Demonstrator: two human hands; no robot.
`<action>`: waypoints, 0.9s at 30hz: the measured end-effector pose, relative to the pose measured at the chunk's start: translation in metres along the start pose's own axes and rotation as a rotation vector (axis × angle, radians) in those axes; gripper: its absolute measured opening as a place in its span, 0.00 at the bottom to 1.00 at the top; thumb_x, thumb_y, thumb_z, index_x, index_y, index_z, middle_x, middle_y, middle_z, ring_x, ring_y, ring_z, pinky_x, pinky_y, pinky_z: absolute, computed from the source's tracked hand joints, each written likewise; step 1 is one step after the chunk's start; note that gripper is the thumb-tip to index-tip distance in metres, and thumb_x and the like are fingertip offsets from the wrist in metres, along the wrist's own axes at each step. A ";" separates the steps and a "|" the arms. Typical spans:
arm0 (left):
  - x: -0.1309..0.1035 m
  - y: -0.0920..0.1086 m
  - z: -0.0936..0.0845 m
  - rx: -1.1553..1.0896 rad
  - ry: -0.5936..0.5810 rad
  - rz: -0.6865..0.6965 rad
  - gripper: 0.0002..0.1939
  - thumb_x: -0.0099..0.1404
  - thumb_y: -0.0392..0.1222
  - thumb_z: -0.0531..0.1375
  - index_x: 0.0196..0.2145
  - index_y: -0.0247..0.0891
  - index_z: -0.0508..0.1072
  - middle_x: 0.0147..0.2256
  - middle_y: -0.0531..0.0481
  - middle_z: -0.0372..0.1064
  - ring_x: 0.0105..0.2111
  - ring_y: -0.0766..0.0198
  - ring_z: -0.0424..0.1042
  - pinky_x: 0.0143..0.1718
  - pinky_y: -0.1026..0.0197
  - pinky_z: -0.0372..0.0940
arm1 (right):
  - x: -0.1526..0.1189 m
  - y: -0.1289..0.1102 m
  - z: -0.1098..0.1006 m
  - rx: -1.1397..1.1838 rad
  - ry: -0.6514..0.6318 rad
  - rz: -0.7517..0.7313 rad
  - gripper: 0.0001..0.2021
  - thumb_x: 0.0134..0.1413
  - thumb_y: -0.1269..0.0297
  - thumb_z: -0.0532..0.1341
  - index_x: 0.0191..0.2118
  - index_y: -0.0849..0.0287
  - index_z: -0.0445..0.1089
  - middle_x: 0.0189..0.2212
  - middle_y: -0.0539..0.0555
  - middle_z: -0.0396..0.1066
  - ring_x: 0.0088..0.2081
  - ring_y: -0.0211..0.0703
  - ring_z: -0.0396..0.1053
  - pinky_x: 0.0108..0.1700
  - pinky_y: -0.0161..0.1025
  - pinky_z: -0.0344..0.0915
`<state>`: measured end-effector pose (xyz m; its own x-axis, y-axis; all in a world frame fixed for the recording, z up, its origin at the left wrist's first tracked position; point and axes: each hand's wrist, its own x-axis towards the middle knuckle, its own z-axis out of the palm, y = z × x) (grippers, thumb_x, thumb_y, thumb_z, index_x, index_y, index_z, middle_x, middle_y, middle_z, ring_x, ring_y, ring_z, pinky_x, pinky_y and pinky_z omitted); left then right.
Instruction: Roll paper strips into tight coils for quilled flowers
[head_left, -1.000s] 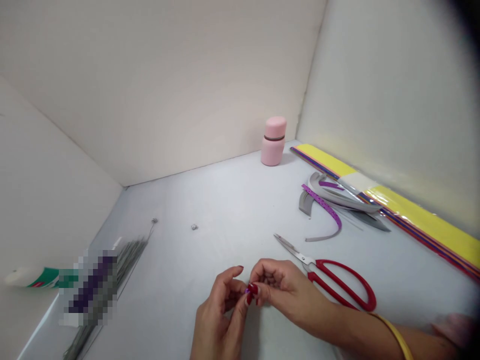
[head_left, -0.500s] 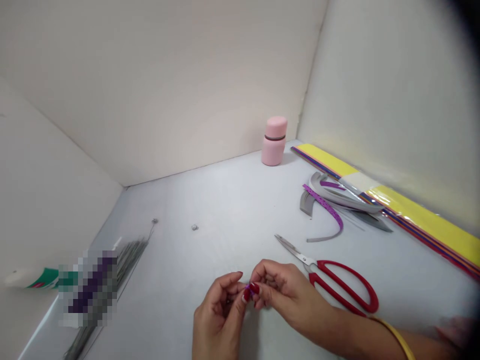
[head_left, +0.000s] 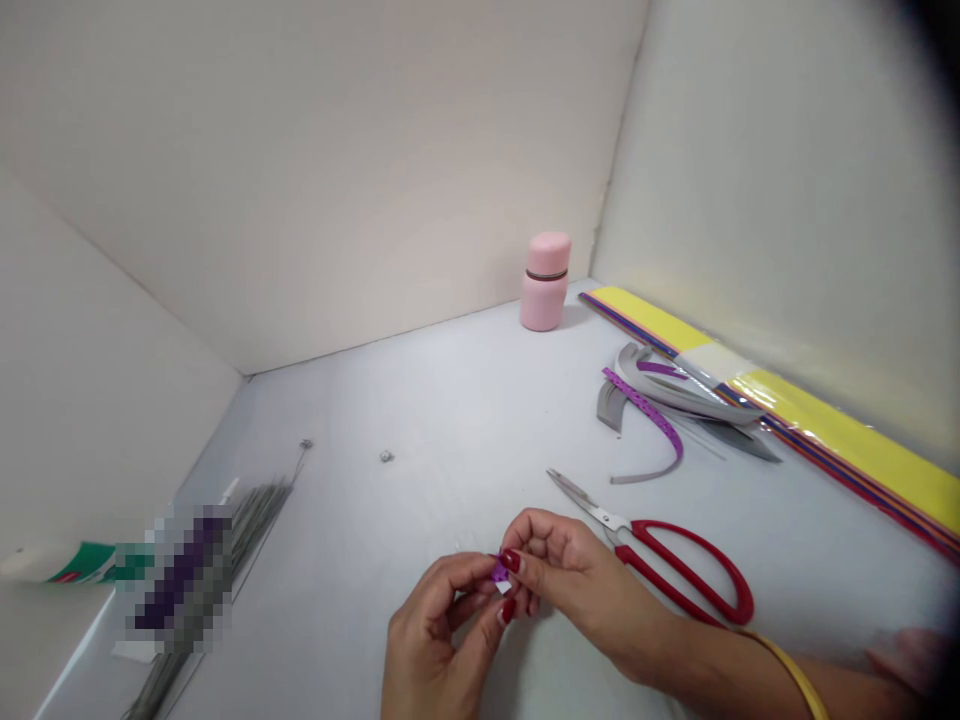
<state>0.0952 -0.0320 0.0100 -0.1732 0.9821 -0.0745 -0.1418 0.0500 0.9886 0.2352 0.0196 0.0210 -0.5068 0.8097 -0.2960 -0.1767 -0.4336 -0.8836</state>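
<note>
A small purple piece with a white patch (head_left: pixel 502 575), like a scrap of paper or foam, is between my two hands at the front of the table. My right hand (head_left: pixel 566 570) is closed, pinching its upper edge with thumb and finger. My left hand (head_left: pixel 450 615) curls around its other side, index fingertip at the piece and thumb just below it. Part of the piece is hidden by the fingers. Beside my right hand lie scissors with red handles (head_left: pixel 637 528), blades pointing away to the left.
A curled purple dotted strip (head_left: pixel 660 420) and grey offcuts (head_left: pixel 613 408) lie right, beside a long pack of coloured sheets (head_left: pixel 810 405). A pink flask (head_left: pixel 544 285) stands at the back. Thin wires (head_left: pixel 255 515) lie left; a small silvery bit (head_left: pixel 386 456) sits nearer the middle.
My left thumb has moved down, away from my right thumb, and more of the purple piece shows, with its white patch. My right hand keeps its pinch.
</note>
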 end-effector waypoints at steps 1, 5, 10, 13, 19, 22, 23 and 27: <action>0.001 0.001 -0.002 0.041 -0.030 0.032 0.07 0.52 0.37 0.65 0.32 0.40 0.77 0.31 0.49 0.74 0.30 0.64 0.74 0.33 0.67 0.69 | 0.000 0.000 0.000 0.005 -0.004 0.006 0.13 0.47 0.56 0.63 0.27 0.61 0.64 0.19 0.47 0.67 0.22 0.34 0.64 0.28 0.32 0.57; 0.002 0.002 -0.006 0.294 -0.082 0.236 0.08 0.56 0.32 0.60 0.32 0.42 0.76 0.30 0.50 0.74 0.30 0.66 0.73 0.32 0.69 0.68 | 0.001 0.000 0.001 0.003 0.001 0.030 0.13 0.46 0.57 0.64 0.28 0.62 0.64 0.18 0.47 0.67 0.22 0.34 0.64 0.27 0.32 0.56; 0.001 0.000 -0.009 0.454 -0.091 0.441 0.12 0.58 0.28 0.56 0.32 0.43 0.75 0.29 0.51 0.75 0.31 0.65 0.73 0.33 0.67 0.66 | 0.001 -0.001 0.001 0.000 0.014 0.037 0.13 0.45 0.57 0.65 0.27 0.61 0.64 0.19 0.47 0.67 0.23 0.34 0.64 0.28 0.32 0.56; 0.001 0.001 -0.008 0.474 -0.086 0.409 0.13 0.58 0.27 0.55 0.31 0.43 0.74 0.28 0.53 0.74 0.29 0.67 0.72 0.33 0.69 0.64 | 0.001 -0.002 0.000 0.021 -0.013 0.041 0.15 0.44 0.55 0.65 0.32 0.61 0.65 0.21 0.46 0.66 0.23 0.34 0.64 0.28 0.33 0.57; 0.000 0.001 -0.004 0.334 -0.039 0.291 0.09 0.58 0.31 0.58 0.28 0.42 0.76 0.29 0.52 0.73 0.30 0.67 0.72 0.34 0.70 0.64 | 0.001 0.001 -0.002 0.000 -0.054 0.014 0.15 0.45 0.54 0.64 0.31 0.63 0.68 0.21 0.48 0.67 0.23 0.34 0.64 0.29 0.34 0.58; 0.000 0.000 -0.001 0.125 0.021 0.107 0.04 0.56 0.35 0.61 0.26 0.41 0.76 0.28 0.52 0.74 0.30 0.67 0.72 0.33 0.70 0.64 | 0.002 0.003 -0.002 -0.001 -0.040 -0.008 0.14 0.46 0.56 0.64 0.31 0.63 0.67 0.20 0.47 0.67 0.24 0.34 0.65 0.29 0.34 0.58; 0.000 0.000 0.000 0.067 0.030 0.033 0.03 0.55 0.36 0.62 0.25 0.41 0.76 0.27 0.52 0.75 0.30 0.67 0.72 0.33 0.70 0.64 | 0.002 0.003 -0.002 -0.002 -0.037 -0.012 0.13 0.47 0.56 0.64 0.31 0.62 0.67 0.21 0.47 0.67 0.24 0.34 0.65 0.29 0.34 0.58; 0.002 0.002 0.002 -0.040 0.040 -0.146 0.04 0.53 0.39 0.65 0.23 0.37 0.77 0.25 0.51 0.76 0.29 0.66 0.71 0.33 0.69 0.65 | 0.002 0.006 -0.003 -0.002 -0.042 -0.033 0.10 0.49 0.59 0.63 0.32 0.62 0.67 0.23 0.48 0.67 0.25 0.34 0.66 0.30 0.34 0.59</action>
<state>0.0961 -0.0298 0.0123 -0.1864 0.9569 -0.2226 -0.2064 0.1834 0.9611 0.2354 0.0195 0.0141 -0.5353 0.8065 -0.2510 -0.1923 -0.4057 -0.8936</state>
